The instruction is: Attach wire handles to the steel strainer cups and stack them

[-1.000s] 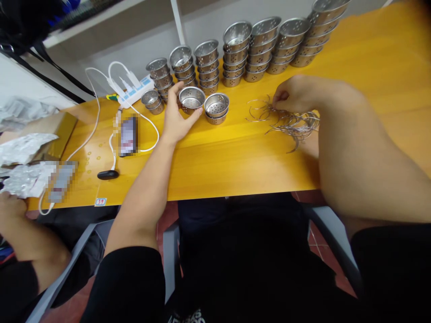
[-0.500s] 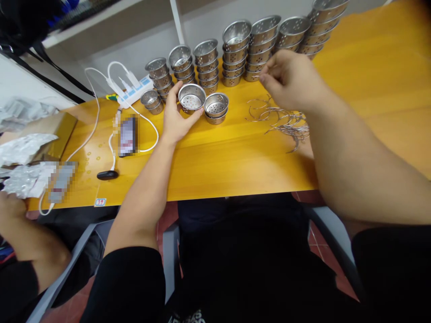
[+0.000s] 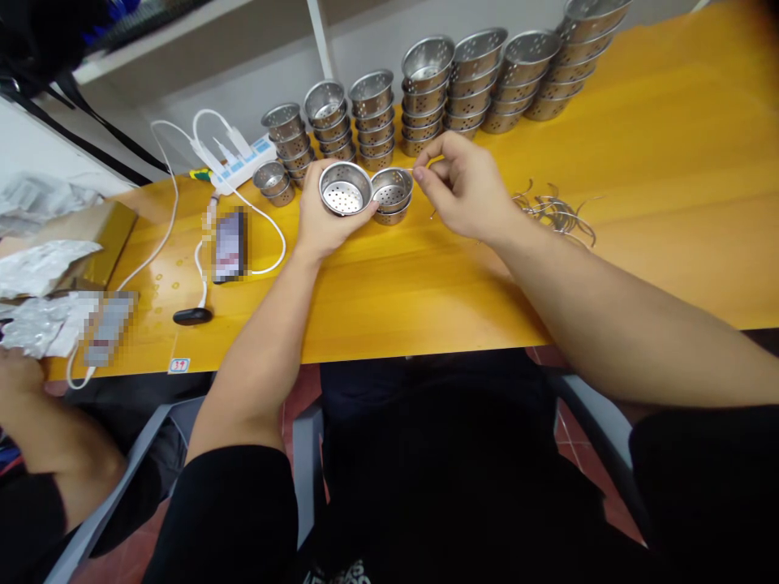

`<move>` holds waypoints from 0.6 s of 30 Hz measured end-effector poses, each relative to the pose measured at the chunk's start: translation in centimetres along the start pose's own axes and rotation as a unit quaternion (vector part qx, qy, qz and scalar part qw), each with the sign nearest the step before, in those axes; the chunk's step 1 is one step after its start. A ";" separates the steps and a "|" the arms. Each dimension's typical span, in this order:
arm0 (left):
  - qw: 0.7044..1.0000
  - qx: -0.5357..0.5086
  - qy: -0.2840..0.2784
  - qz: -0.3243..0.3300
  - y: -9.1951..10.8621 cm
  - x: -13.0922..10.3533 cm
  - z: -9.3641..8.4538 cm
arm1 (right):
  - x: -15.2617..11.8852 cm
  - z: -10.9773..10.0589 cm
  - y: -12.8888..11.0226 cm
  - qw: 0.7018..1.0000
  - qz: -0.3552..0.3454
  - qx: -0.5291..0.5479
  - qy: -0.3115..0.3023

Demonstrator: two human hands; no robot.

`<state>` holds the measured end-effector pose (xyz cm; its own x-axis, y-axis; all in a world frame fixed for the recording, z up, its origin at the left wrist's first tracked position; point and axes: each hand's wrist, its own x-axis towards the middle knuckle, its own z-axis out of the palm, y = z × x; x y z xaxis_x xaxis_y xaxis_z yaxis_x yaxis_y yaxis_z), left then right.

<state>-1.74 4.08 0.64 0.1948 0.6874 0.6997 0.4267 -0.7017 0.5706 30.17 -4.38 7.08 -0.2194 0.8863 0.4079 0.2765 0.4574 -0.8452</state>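
My left hand [image 3: 322, 223] is wrapped round a perforated steel strainer cup [image 3: 346, 195], tilted so its holed floor faces me. Right beside it, a short stack of the same cups [image 3: 391, 199] stands on the table. My right hand [image 3: 459, 182] is pinched shut just right of that stack, with a thin metal wire [image 3: 406, 169] showing at the fingertips; most of it is hidden. A loose pile of curved wires [image 3: 563, 215] lies behind my right forearm, which covers part of it.
Stacks of strainer cups [image 3: 426, 97] line the table's back edge. On the left are a power strip [image 3: 247, 166] with white cables, a phone [image 3: 230, 247], a small black object [image 3: 192, 316] and a cardboard box [image 3: 113, 235]. Another person's arm [image 3: 54, 438] is at lower left.
My right hand has moved left and toward me, from over the wire pile to beside the short stack. The cup in my left hand has tipped further toward me.
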 end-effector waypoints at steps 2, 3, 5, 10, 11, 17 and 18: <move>1.000 -0.019 -0.014 -0.002 -0.1 -0.2 0.6 | 0.2 0.1 0.3 1.000 -0.006 0.005 0.001; 0.999 -0.028 -0.019 0.001 -0.1 -0.3 1.0 | 0.3 0.2 0.5 1.000 -0.013 0.004 0.001; 0.999 -0.044 -0.022 0.010 -0.1 -0.5 1.8 | 0.5 0.5 0.9 1.000 -0.028 -0.001 -0.001; 0.996 -0.070 -0.045 0.022 0.4 -0.9 3.7 | 0.8 1.8 0.8 0.999 -0.045 0.006 0.000; 0.996 -0.066 -0.055 0.026 0.6 -1.0 4.1 | 0.8 2.0 0.5 0.999 -0.042 0.009 0.002; 0.994 -0.046 -0.086 0.045 2.2 -1.1 5.2 | 0.2 1.8 -1.8 1.000 0.020 -0.011 0.008; 0.994 -0.042 -0.092 0.041 2.6 -1.2 5.2 | 0.1 1.7 -2.0 1.000 0.023 -0.015 0.010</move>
<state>3.76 2.41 -0.91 0.3866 0.6445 0.6597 0.3286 -0.7646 0.5545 28.03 -5.33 8.22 -0.1865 0.9078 0.3755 0.3134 0.4173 -0.8530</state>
